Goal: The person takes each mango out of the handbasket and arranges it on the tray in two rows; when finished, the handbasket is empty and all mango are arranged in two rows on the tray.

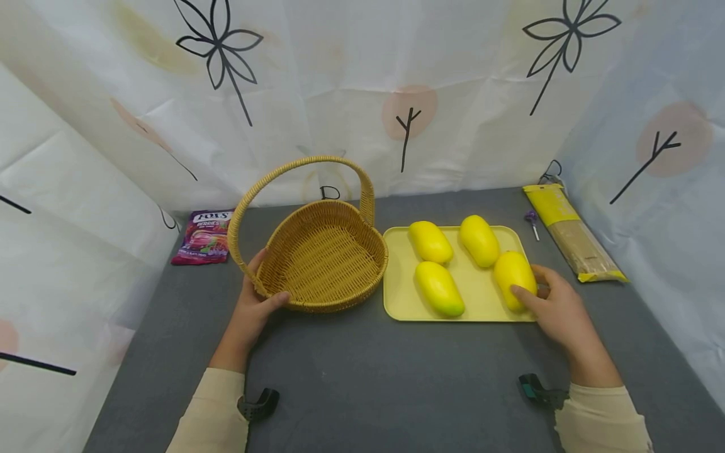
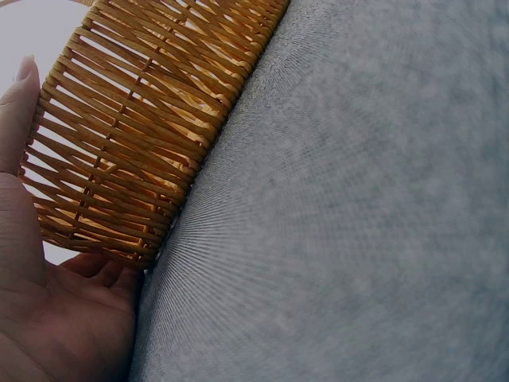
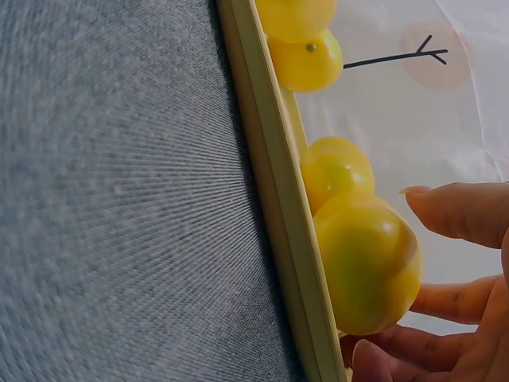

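A tan wicker basket (image 1: 325,258) with a tall arched handle (image 1: 308,160) stands left of centre, nothing inside it. My left hand (image 1: 255,308) grips its left rim, thumb over the edge; in the left wrist view the fingers (image 2: 99,267) reach beneath the woven side. Several yellow mangoes lie on a pale yellow tray (image 1: 399,302). At the tray's right end, my right hand (image 1: 561,308) is around the rightmost mango (image 1: 512,277). Its fingers (image 3: 449,302) reach the mango's side, while the thumb (image 3: 457,211) appears slightly apart from it in the right wrist view.
A purple Fox's berries candy bag (image 1: 206,236) lies behind the basket's left. Right of the tray are a small purple-topped item (image 1: 532,223) and a long yellow-and-clear packet (image 1: 572,233). Patterned white curtains (image 1: 362,113) enclose the grey table (image 1: 396,384) at the back and sides.
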Demonstrator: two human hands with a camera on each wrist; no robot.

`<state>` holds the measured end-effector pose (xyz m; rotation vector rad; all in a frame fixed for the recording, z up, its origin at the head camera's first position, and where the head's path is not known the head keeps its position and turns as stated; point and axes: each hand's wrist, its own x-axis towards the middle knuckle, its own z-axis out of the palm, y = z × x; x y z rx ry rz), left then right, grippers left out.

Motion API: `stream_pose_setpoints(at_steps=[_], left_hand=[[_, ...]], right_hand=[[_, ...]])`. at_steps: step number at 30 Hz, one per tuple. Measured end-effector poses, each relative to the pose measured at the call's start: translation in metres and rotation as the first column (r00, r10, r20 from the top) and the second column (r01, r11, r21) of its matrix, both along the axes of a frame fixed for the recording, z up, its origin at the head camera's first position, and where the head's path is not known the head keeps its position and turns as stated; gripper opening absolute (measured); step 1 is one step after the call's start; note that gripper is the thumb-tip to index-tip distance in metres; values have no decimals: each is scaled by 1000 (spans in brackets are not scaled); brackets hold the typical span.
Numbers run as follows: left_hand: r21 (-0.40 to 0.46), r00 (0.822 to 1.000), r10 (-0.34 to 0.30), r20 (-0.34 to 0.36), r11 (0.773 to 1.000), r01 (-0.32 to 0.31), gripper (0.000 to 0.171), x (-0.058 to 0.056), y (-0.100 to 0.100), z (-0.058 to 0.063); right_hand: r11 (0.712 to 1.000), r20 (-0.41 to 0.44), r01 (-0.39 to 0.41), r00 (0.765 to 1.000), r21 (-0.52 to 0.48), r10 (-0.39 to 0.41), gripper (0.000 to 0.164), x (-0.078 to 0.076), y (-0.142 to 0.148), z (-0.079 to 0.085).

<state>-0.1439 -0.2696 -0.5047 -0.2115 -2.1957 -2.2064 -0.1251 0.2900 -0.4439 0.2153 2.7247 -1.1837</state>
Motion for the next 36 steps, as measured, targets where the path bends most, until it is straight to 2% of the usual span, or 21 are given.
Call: stream_pose_setpoints(at_steps=[11, 25, 36], left_hand=[[8, 1000, -2, 0, 1000, 2, 92, 1, 0, 1], [7, 1000, -7, 2, 1000, 7, 92, 0, 0, 1], [22, 1000, -10, 3, 1000, 10, 92, 0, 0, 0]], right_hand=[[999, -75, 15, 997, 38, -12, 84, 1, -1, -2], [999, -82, 0, 997, 39, 3, 80, 1, -1, -1], [1000, -62, 1, 998, 20, 0, 85, 0, -1, -2]])
